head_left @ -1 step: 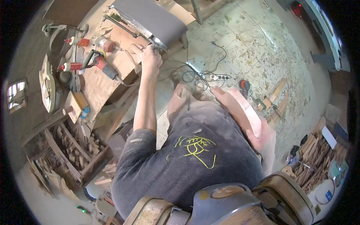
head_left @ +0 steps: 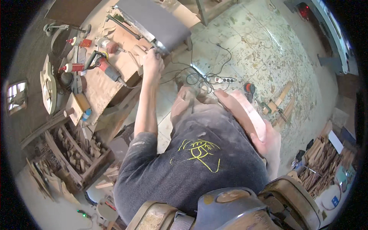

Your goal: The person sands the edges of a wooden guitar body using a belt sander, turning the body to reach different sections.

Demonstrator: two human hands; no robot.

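Observation:
My left hand [head_left: 152,65] is closed at the near corner of a belt sander [head_left: 155,21] with a wide grey belt. What its fingers grip there is hidden. A small light wooden block [head_left: 138,50] lies on the bench just left of that hand. On my right side, my right hand [head_left: 265,134] is closed around a long, curved wooden piece [head_left: 239,111], brown on its face and paler along its edge. The piece slants beside my dark shirt, its far end near my legs.
On the workbench [head_left: 101,92] lie a red-and-black angle grinder [head_left: 106,69], red-capped bottles [head_left: 74,68] and a jar [head_left: 107,45]. Cables and a power strip [head_left: 224,80] lie on the floor, near an orange-and-black sander [head_left: 249,88] and clamps [head_left: 281,113]. Wood scraps fill a crate [head_left: 96,168] and a pile [head_left: 322,165].
My left hand has shifted slightly toward me and to the left, still closed at the sander's corner. My right hand keeps its hold on the wooden piece.

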